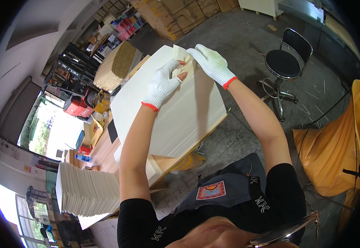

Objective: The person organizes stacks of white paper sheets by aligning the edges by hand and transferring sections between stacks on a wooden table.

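A tall stack of large white paper sheets (175, 120) stands in front of me on a wooden table. Both hands wear white knitted gloves with red cuffs. My left hand (162, 85) lies over the far part of the stack, its bare thumb and index fingertip apart beside a raised cream-coloured flap of paper (180, 53). At the stack's far right corner, my right hand (211, 63) bends its fingers over the edge of that flap and grips it. Its fingertips are partly hidden. How many sheets are lifted cannot be told.
On the left are another stack of white sheets (89, 190), a blue-capped bottle (83, 158) and the wooden tabletop (99, 146). A brown board stack (116, 66) and a forklift (70, 68) stand behind. To the right are a black swivel chair (282, 64) and an orange bag (328, 153).
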